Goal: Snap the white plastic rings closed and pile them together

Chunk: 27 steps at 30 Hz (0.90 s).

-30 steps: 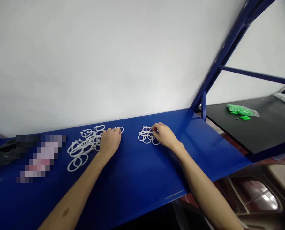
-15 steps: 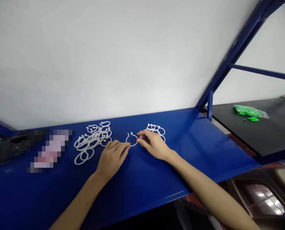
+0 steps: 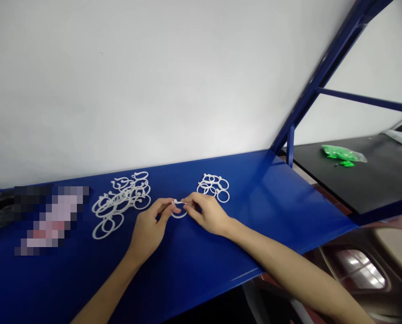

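Note:
A white plastic ring [image 3: 179, 217] is pinched between both hands over the blue table. My left hand [image 3: 153, 225] grips its left side near the knobbed clasp, thumb against fingertips. On the other side, my right hand [image 3: 205, 212] pinches the ring with thumb and fingers. The ring's ends meet at the top, though my fingertips partly hide them and I cannot tell whether they are locked. To the left lies a tangled pile of white rings [image 3: 122, 201], many with open ends. Beyond my right hand is a smaller group of white rings [image 3: 223, 196].
The blue table [image 3: 255, 216] stands against a white wall. At its left lie a black bag [image 3: 0, 209] and a pixelated pinkish item [image 3: 57, 216]. A black table [image 3: 322, 184] on the right holds a clear bag of green pieces [image 3: 342, 154], behind a blue metal frame [image 3: 290, 144].
The ring's open ends have come together at the top. Both hands have drawn closer around it, the left moving onto the clasp. The view has shifted slightly.

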### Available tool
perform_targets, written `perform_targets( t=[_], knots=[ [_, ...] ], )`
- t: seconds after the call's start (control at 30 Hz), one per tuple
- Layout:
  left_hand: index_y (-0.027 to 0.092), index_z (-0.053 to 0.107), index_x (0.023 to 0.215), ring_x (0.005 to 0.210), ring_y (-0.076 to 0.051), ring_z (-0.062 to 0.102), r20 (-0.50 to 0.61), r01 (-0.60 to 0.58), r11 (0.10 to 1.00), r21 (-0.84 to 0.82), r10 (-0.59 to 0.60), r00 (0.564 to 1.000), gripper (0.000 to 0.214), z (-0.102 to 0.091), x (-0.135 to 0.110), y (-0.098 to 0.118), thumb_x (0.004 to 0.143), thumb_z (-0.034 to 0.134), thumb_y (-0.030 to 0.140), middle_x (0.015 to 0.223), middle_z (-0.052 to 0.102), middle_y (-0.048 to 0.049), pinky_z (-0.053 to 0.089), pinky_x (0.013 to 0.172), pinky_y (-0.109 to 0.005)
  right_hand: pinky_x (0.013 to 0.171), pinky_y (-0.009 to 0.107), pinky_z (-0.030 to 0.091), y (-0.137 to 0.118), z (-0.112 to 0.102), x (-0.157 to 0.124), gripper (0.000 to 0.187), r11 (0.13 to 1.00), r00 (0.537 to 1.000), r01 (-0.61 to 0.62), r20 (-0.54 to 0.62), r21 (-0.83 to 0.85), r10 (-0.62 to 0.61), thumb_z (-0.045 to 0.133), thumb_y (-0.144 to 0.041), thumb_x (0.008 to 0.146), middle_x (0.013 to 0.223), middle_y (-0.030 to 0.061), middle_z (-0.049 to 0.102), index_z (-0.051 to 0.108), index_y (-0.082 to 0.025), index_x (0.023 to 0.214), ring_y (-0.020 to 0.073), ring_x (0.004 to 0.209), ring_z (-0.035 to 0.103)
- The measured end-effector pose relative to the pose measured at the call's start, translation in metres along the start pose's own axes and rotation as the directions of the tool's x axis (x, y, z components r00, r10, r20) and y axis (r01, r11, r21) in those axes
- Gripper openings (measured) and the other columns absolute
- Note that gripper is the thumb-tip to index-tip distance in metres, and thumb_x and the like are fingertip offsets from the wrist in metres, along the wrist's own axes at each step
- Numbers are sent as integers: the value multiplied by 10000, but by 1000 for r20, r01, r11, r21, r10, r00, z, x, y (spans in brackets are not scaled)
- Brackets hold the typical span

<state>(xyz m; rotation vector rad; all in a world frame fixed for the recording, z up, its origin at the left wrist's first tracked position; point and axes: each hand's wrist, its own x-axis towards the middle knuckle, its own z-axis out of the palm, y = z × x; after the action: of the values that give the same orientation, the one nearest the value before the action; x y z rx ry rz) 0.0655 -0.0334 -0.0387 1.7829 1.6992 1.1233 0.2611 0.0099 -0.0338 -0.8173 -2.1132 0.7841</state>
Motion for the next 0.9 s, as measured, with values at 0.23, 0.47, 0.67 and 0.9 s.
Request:
perform_targets(
  t=[0.23, 0.47, 0.67, 0.9],
  knots=[
    [256, 715, 933, 777, -205, 753, -66, -56, 998, -7, 56, 996, 316, 0, -3, -4, 908, 542, 520, 826, 796, -12, 579, 723, -295, 769, 267, 521, -1, 2, -2, 137, 991, 991, 133, 34, -5, -133, 488, -233, 1022, 933, 53, 683, 598, -192, 950, 154, 849, 660],
    [255, 726, 910, 777, -203, 757, -116, -78, 997, 19, 80, 990, 275, 2, -5, -6, 906, 552, 467, 853, 797, -17, 590, 723, -290, 814, 280, 524, -6, 1, -4, 175, 976, 980, 188, 92, -107, -178, 446, -211, 1038, 966, 71, 689, 615, -181, 1002, 163, 881, 652],
    [251, 727, 925, 782, -199, 751, -129, -134, 989, 63, 141, 981, 247, 5, -7, -10, 918, 544, 417, 860, 791, -22, 589, 722, -289, 783, 271, 514, -4, 1, -5, 194, 950, 966, 250, 118, -187, -231, 428, -206, 1043, 927, 73, 676, 616, -172, 1007, 165, 858, 632],
    [252, 714, 853, 777, -181, 733, -101, -219, 971, 92, 228, 968, 224, 3, -8, -6, 923, 530, 359, 870, 774, -13, 581, 742, -286, 781, 275, 504, -3, 1, -6, 234, 916, 945, 316, 171, -247, -280, 395, -177, 1049, 915, 73, 665, 627, -152, 1032, 165, 847, 608]
  ],
)
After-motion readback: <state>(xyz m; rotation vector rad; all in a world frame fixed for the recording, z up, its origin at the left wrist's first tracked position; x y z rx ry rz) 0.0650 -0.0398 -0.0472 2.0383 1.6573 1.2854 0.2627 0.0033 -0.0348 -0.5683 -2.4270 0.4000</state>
